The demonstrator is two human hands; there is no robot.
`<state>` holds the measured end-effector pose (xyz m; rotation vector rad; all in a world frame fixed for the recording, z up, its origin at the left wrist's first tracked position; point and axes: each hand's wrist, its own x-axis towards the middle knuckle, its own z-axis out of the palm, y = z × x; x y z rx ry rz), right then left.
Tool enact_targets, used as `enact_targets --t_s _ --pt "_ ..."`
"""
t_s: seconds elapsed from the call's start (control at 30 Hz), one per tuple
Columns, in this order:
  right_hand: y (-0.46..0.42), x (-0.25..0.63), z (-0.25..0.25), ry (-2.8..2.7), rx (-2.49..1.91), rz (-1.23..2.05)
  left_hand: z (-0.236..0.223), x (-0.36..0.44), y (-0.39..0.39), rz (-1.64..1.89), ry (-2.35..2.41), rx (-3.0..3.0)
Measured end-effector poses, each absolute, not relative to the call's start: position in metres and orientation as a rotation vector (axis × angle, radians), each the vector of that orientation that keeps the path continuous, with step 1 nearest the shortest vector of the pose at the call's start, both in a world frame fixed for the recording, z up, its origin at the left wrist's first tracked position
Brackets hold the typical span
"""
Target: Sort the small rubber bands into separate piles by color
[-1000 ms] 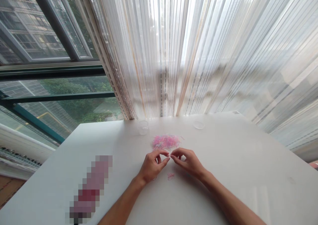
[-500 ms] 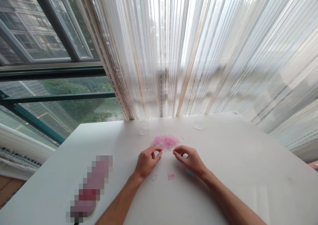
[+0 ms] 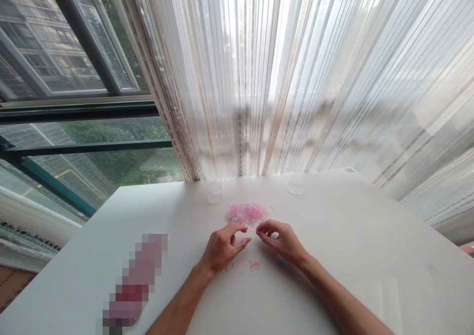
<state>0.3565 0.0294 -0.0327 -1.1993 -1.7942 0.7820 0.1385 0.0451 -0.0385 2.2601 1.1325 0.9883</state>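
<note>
A loose pile of tiny pink, white and bluish elastic bands (image 3: 247,212) lies mid-table, just beyond both hands. My left hand (image 3: 223,246) is at the near left of the pile, thumb and forefinger apart with nothing visible between them. Facing it, my right hand (image 3: 277,237) has its thumb and fingertips pinched together; whatever they hold, if anything, is too small to make out. Nearer me lie a small cluster of pink bands (image 3: 254,265) and a single pale band (image 3: 230,266), partly beside the left wrist. Some teal bands (image 3: 283,261) sit under the right wrist.
Behind the pile a clear plastic cup (image 3: 214,193) stands on the white table (image 3: 370,236), with a clear round lid (image 3: 296,189) to its right. A blurred-out pinkish long object (image 3: 138,280) lies at left. Striped curtains (image 3: 259,78) hang along the far edge.
My left thumb and forefinger have spread apart, and the left hand has shifted slightly to the right, closer to the right hand. The right hand stays pinched, nearly in place.
</note>
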Motion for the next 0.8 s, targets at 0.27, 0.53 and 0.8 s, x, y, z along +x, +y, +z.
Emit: enact_targets --t_s 0.27,0.53,0.8 --pt "0.0264 0.3537 -0.0273 -1.833 -1.157 0.854 -0.0439 0.1452 0.0427 1.018 1.088 2.194" --pt "0.0264 0.3542 -0.0265 -1.845 -1.156 0.808 -0.0414 0.1453 0.0427 1.018 1.081 2.187" --pt "0.0275 0.3546 -0.0269 -1.866 -1.161 0.771 -0.038 0.1453 0.0416 0.953 1.125 2.129"
